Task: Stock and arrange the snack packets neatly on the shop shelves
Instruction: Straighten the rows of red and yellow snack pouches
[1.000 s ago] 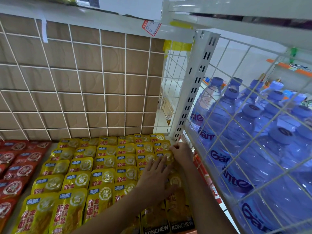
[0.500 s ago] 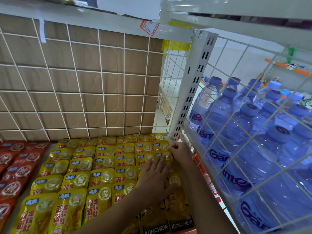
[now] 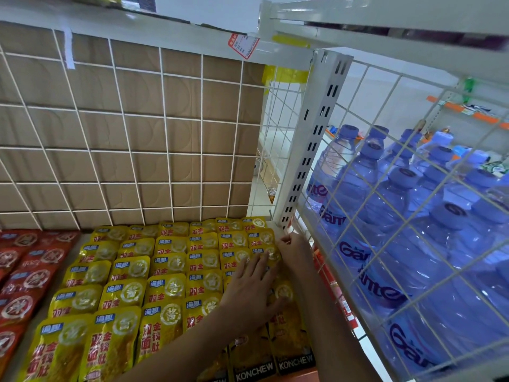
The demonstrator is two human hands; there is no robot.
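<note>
Hardly anything has moved over the last second: both hands stay at the right end of the yellow packets, and only the view has drifted a touch. The left hand lies flat on the packets with its fingers straight and spread, pointing toward the back of the shelf, palm pressing down on the two rightmost columns. The right hand sits just behind it, its forearm running along the shelf's right edge; its fingertips are curled and pinch the top edge of one of the yellow packets in the last column, close to the white post. The yellow packets lie in overlapping rows that fill the shelf from front to back, with red packets in rows just to their left. A few packets with dark bottoms lie at the front, under the left forearm. A wire grid closes the back, and behind the wire side panel stand blue water bottles.
</note>
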